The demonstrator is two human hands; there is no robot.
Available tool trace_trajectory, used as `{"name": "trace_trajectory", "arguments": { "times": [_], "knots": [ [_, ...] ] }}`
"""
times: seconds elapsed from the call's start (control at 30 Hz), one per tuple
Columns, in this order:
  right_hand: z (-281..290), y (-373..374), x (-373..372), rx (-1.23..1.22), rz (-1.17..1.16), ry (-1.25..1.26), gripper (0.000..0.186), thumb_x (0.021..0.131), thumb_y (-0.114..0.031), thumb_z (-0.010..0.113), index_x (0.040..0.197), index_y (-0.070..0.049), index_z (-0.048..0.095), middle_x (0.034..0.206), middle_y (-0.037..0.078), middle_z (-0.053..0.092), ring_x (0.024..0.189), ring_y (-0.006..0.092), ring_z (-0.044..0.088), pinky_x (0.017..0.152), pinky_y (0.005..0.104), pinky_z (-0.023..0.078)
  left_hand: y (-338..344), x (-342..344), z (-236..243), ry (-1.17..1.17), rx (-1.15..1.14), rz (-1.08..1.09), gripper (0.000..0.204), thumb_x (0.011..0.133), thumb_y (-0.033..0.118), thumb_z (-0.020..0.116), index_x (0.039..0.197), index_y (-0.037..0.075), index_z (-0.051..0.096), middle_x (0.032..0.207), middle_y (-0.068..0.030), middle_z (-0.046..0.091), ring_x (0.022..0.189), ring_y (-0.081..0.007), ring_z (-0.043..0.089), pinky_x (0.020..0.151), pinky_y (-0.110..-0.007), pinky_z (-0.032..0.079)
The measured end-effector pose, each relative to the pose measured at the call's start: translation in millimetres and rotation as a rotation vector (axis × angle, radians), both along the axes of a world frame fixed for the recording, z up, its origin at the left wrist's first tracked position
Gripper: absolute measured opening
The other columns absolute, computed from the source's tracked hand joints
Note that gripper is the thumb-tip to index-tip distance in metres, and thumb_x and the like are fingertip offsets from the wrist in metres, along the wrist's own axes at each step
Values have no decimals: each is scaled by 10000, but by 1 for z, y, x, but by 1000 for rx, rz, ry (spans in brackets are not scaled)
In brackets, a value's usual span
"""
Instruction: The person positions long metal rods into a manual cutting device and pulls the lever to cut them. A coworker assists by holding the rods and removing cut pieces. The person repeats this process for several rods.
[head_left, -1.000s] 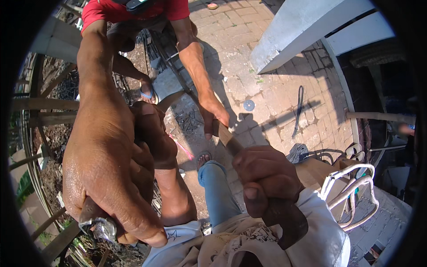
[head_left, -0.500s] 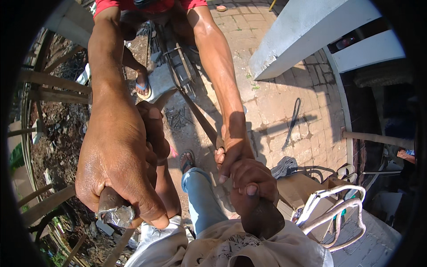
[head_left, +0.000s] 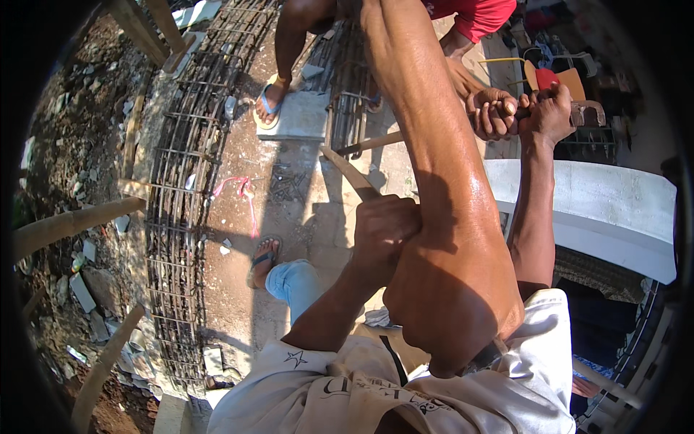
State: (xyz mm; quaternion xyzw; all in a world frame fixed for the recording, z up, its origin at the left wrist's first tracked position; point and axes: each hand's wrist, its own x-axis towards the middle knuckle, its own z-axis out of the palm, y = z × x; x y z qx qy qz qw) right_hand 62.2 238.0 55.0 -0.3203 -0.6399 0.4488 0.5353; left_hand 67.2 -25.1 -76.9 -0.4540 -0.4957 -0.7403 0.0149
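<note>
My left hand (head_left: pixel 383 235) is closed around a tapered, wood-coloured bar (head_left: pixel 350 172). A co-worker's large hand (head_left: pixel 452 311) grips the same line lower down, with a dark end showing beneath it. Up at the right, my right hand (head_left: pixel 549 119) wraps round a second long bar (head_left: pixel 372 142), beside the co-worker's other hand (head_left: pixel 495 114). A notched metal end (head_left: pixel 587 113) sticks out past my fingers. Both bars converge near the upper middle; whether they are joined I cannot tell. The co-worker's forearm (head_left: pixel 434 137) crosses in front and hides part of the second bar.
A long rebar cage (head_left: pixel 177 210) runs down the left, beside rubble (head_left: pixel 94 282) and wooden poles (head_left: pixel 79 226). The co-worker's sandalled foot (head_left: pixel 267 105) is on a pale slab (head_left: pixel 296 116). Pink cord (head_left: pixel 242 189) lies on the ground. A white concrete beam (head_left: pixel 578 192) stands at right.
The view has turned. Both bars have swung rightward in the picture, my right hand going from low centre to upper right. My left hand has shifted right; both keep their grip.
</note>
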Motion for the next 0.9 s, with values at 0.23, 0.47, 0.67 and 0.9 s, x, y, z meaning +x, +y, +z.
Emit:
{"name": "trace_trajectory", "arguments": {
  "times": [0.23,0.47,0.67,0.9],
  "knots": [
    [-24,-37,29,599,-173,11,189,838,-193,580,731,-38,565,593,96,585,516,247,593,505,360,438,-19,3,28,-196,-79,19,187,803,169,531,679,85,419,617,-59,440,581,-197,437,597,-350,385],
    [-13,-12,35,250,-128,-30,299,835,-225,568,669,21,607,620,210,625,587,321,649,542,435,463,-22,44,29,-349,-106,107,236,843,144,483,651,107,351,570,-37,354,577,-172,365,634,-345,353],
    [-24,122,-140,460,-413,50,277,793,-246,582,759,19,655,733,219,661,693,362,658,645,420,508,-12,6,36,-178,-21,-44,184,792,177,553,675,151,412,568,8,403,537,-150,360,596,-336,319],
    [-44,157,-154,323,-265,-3,233,806,-238,581,741,-17,616,682,165,599,632,309,603,596,389,480,2,4,45,-346,-70,3,292,813,219,548,606,159,351,573,0,335,595,-173,336,634,-344,285]
  ]
}}
